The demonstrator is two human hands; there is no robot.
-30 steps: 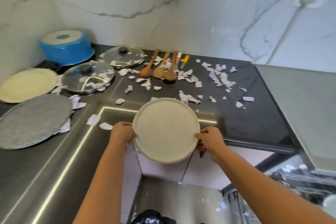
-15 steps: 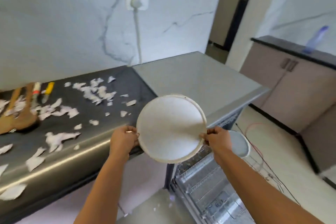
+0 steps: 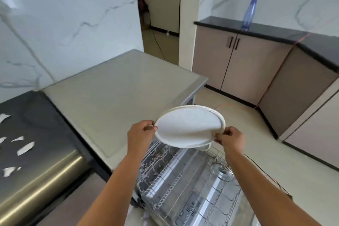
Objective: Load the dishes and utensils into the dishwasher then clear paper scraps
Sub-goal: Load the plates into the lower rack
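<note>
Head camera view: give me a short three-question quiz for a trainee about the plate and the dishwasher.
1. True or false: the white plate already stands in the dishwasher rack.
2. Which hands hold the plate's rim? A left only; B right only; C both.
3. What lies on the dark counter at left?
Key: 1 false, it is held above the rack. 2 C, left hand and right hand. 3 paper scraps.
</note>
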